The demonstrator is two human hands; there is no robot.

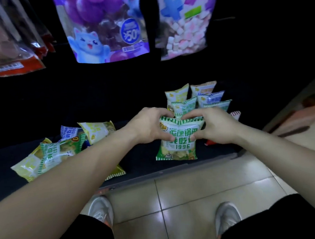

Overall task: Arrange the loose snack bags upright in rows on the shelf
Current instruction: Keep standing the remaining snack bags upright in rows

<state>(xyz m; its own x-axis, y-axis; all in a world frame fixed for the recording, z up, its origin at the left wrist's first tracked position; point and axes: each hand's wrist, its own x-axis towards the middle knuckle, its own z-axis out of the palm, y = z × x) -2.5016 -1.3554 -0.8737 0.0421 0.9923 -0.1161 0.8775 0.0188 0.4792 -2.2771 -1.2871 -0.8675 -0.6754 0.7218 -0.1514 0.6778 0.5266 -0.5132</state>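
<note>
Both hands are on the one green-striped bag (pixel 176 136), left hand (pixel 149 125) and right hand (pixel 216 126) pinching it from either side near the top, fingers curled over the crimped edge and thumbs pressed into the front, so it's a closed two-handed hold and nothing else is in either palm. The bag stands upright near the front lip of the dark shelf (pixel 137 158), right in front of the standing rows (pixel 198 99) that already run back toward the right rear. Looks to me like they're mid-placement, squaring this one up as the front of its row. Next bit probably needs a gentle let-go so it doesn't flop forward, then a reach left to the loose pile (pixel 61 146), where several bags are lying flat and overlapping. Hard to say how many are in that heap since the left forearm covers part of it. The shelf back is pitch black, a red bag (pixel 234 115) is mostly hidden behind the right hand, and the hanging bags (pixel 107 27) up top are cut off and blurry.
</note>
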